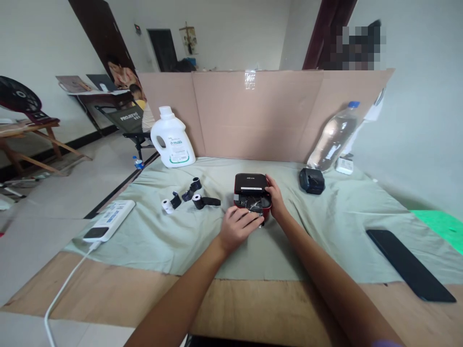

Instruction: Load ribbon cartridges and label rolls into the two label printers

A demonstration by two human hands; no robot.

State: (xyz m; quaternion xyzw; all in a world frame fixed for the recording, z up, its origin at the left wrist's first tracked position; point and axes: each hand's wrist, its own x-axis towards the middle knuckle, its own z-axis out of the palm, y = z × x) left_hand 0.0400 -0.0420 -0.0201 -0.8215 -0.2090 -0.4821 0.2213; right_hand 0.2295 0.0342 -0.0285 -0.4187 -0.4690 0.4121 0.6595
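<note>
A small black and red label printer (251, 189) sits with its lid open in the middle of the pale green cloth (325, 226). My right hand (276, 197) grips its right side. My left hand (237, 227) rests at its front edge, fingers reaching into the open compartment. To the left of the printer lie several small paper rolls: a white one (167, 206) and black-wrapped ones (198, 200).
A white detergent jug (171, 140) and a clear water bottle (334, 137) stand before a cardboard screen (260, 113). A second black printer (311, 180) lies at right, a black phone (408, 265) near right, a white power strip (110, 219) at left. A person sits far back left.
</note>
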